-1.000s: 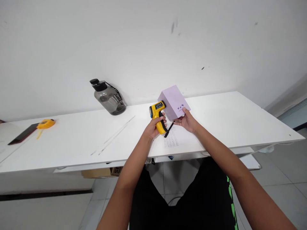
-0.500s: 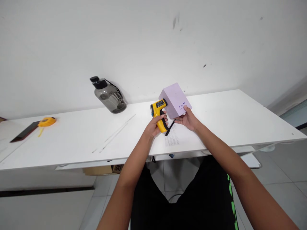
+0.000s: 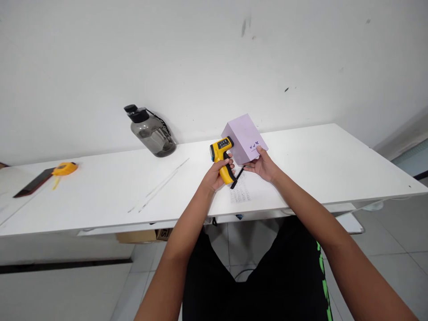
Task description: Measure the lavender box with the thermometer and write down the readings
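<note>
Wrapped round the handle of a yellow and black infrared thermometer gun (image 3: 220,149) is my left hand (image 3: 216,174). The gun's body overlaps the left side of a lilac box (image 3: 245,131) in my view; whether they touch I cannot tell. My right hand (image 3: 264,166) grips the box's near right corner, thumb on the face with dark printed marks and fingers at its lower edge. The box looks tilted over the white table. A black pen-like stick (image 3: 238,177) lies between my hands, over small rows of writing (image 3: 240,195) on the tabletop.
A grey see-through water bottle (image 3: 152,133) with a black lid stands near the wall. At the far left lie a yellow tape measure (image 3: 65,168) and a dark flat blade-shaped thing (image 3: 35,183). The table's (image 3: 317,178) front edge runs just before my legs.
Both hands keep their hold on the thermometer gun and the box. The view has shifted very slightly; otherwise nothing has visibly moved.
</note>
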The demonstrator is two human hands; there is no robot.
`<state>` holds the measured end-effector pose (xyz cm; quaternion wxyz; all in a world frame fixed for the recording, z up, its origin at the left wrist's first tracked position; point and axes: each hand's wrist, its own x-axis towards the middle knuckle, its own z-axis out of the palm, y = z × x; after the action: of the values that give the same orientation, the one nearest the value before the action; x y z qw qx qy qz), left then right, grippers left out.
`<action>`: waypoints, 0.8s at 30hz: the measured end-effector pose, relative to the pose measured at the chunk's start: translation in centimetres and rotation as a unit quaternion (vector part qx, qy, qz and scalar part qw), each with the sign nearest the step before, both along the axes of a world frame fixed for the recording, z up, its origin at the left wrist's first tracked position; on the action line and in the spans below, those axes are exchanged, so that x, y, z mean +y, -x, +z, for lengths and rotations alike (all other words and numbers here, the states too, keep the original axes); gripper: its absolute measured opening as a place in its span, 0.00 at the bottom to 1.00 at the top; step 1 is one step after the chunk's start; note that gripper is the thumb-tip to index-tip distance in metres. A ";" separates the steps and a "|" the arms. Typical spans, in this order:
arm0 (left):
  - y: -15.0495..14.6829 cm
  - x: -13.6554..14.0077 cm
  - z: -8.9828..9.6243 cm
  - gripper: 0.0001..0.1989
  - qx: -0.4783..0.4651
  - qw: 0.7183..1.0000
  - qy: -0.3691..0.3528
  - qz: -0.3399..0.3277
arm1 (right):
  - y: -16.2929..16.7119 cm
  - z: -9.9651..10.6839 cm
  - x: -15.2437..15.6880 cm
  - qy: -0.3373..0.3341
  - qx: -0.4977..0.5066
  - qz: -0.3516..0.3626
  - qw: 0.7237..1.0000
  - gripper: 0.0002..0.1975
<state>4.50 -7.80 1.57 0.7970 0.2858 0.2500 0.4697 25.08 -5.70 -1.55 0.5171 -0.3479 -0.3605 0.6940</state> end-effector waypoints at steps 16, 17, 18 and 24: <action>0.0 0.1 -0.2 0.14 -0.009 1.000 -0.011 0.004 | 0.0 0.5 -0.2 -0.003 -0.013 -0.003 1.000 0.29; 0.0 0.1 -0.2 0.14 -0.008 1.000 -0.010 0.004 | 0.0 0.5 -0.3 -0.004 -0.014 -0.003 1.000 0.29; -0.1 0.0 -0.2 0.14 -0.006 1.000 -0.009 0.006 | 0.0 0.5 -0.3 -0.003 -0.015 -0.003 1.000 0.30; -0.1 -0.1 0.0 0.15 -0.001 1.000 -0.008 0.007 | 0.1 0.6 -0.4 -0.007 -0.016 0.003 1.000 0.32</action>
<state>4.65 -7.86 1.58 0.7917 0.2899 0.2473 0.4775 25.01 -6.10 -0.91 0.5114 -0.3545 -0.3749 0.6872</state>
